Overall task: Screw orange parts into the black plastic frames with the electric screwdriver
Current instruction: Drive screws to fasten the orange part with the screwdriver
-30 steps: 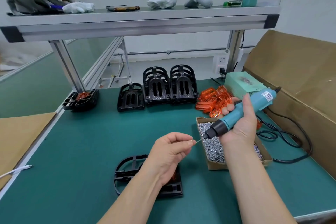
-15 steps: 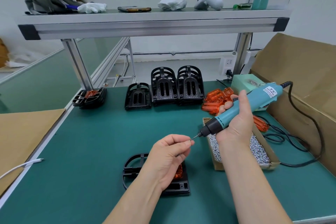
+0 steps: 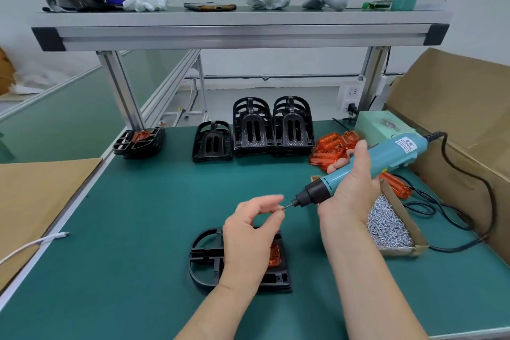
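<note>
My right hand (image 3: 349, 190) grips the teal electric screwdriver (image 3: 367, 165), its bit pointing left and down. My left hand (image 3: 249, 232) pinches a small screw (image 3: 281, 209) against the bit's tip. Under my left hand a black plastic frame (image 3: 207, 259) lies flat on the green mat, with an orange part (image 3: 275, 255) seated in its right side; my hand hides part of it. A pile of loose orange parts (image 3: 329, 148) lies at the back right. A cardboard box of screws (image 3: 386, 225) sits just right of my right wrist.
Stacks of black frames (image 3: 273, 128) stand at the back centre, and a frame with an orange part (image 3: 139, 141) lies back left. The screwdriver's black cable (image 3: 466, 174) loops along a cardboard wall on the right. An aluminium shelf spans overhead. A white cable (image 3: 36, 243) lies at left.
The screwdriver's tip has come closer to my left fingers, and the screw now meets the bit. The camera has shifted a little, so the bench appears moved right.
</note>
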Motion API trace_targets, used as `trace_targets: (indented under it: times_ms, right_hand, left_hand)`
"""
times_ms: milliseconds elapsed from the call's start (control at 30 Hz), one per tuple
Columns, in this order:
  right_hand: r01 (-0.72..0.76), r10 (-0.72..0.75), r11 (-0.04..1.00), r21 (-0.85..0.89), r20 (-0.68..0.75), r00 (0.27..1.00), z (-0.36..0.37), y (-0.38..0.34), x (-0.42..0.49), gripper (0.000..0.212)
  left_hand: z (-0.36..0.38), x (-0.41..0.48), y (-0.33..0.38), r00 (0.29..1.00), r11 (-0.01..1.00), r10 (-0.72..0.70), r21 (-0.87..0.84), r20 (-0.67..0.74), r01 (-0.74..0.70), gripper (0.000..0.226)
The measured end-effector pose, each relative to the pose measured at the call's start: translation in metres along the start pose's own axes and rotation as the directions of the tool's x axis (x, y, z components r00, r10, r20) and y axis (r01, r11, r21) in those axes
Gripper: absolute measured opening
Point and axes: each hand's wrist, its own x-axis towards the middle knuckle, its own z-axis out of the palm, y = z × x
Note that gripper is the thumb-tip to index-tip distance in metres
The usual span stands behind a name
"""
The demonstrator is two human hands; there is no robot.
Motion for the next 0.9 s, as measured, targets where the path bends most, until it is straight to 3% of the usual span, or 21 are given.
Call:
trace_targets:
  times_ms: [100, 200, 367, 500, 567, 733, 900]
  right_hand:
    - [-0.010, 0.009, 1.000, -0.029, -0.032, 0.999, -0.002, 0.007, -0.004, 0.023]
    - [-0.043, 0.042, 0.999, -0.033, -0.044, 0.998, -0.003, 0.011, -0.008, 0.023]
    - [-0.157, 0.157, 0.988, 0.007, -0.062, 0.986, -0.002, 0.016, -0.009, 0.021]
    - [-0.255, 0.257, 0.966, 0.038, -0.089, 0.962, -0.004, 0.019, -0.007, 0.020]
    - [-0.262, 0.264, 0.964, 0.040, -0.094, 0.960, -0.006, 0.020, -0.008, 0.021]
    - [-0.173, 0.174, 0.985, 0.029, -0.047, 0.984, -0.005, 0.022, -0.010, 0.025]
    - [-0.147, 0.147, 0.989, 0.015, -0.055, 0.988, -0.001, 0.021, -0.011, 0.019]
  left_hand:
    - [-0.005, -0.005, -0.003, 0.970, 0.952, 0.241, 0.199, -0.018, -0.233, 0.060]
    - [-0.006, -0.010, -0.005, 0.938, 0.907, 0.344, 0.272, -0.038, -0.321, 0.067]
    - [-0.006, -0.012, -0.005, 0.883, 0.852, 0.456, 0.343, -0.115, -0.395, 0.064]
    - [-0.014, -0.007, -0.006, 0.790, 0.729, 0.613, 0.413, -0.038, -0.546, 0.051]
    - [-0.015, -0.006, -0.005, 0.784, 0.711, 0.621, 0.431, -0.013, -0.556, 0.052]
    - [-0.014, -0.009, -0.007, 0.922, 0.870, 0.388, 0.332, -0.006, -0.364, 0.072]
    - [-0.018, -0.007, -0.008, 0.836, 0.749, 0.546, 0.415, 0.054, -0.516, 0.063]
